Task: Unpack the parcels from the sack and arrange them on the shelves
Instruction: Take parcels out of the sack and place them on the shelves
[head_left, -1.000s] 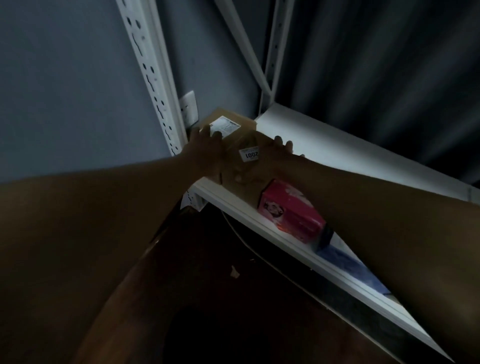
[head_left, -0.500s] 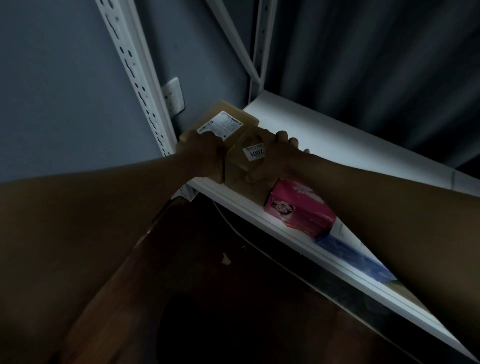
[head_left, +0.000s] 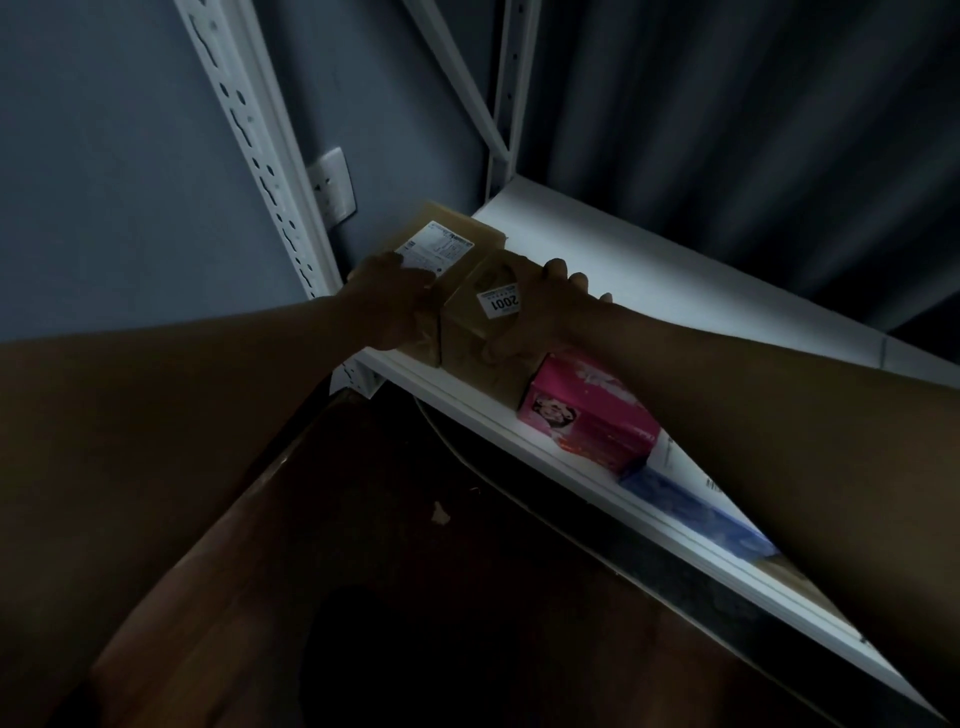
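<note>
While both arms reach to the far left end of the white metal shelf, dim light and deep shadow over everything. At far left, blue-grey wall and white slotted upright post, with a white wall socket just behind it. Next, left hand laid against the near left side of a flat brown cardboard parcel with a white shipping label, its fingers reaching up over the top edge onto the label; curled or straight, cannot tell in the shadow. Touching that parcel on its right, a smaller brown paper-wrapped parcel with a white sticker reading 2001, standing at the front lip of the shelf. Right hand wrapped over this parcel's right side, fingers hooked across the top rear edge, thumb down on the front face: gripping it. Just right of it, touching or nearly so, a pink printed carton lying on the shelf under the right forearm. Further right along the shelf, a blue soft packet, partly hidden by the arm. Below the shelf, dark brown wooden floor.
</note>
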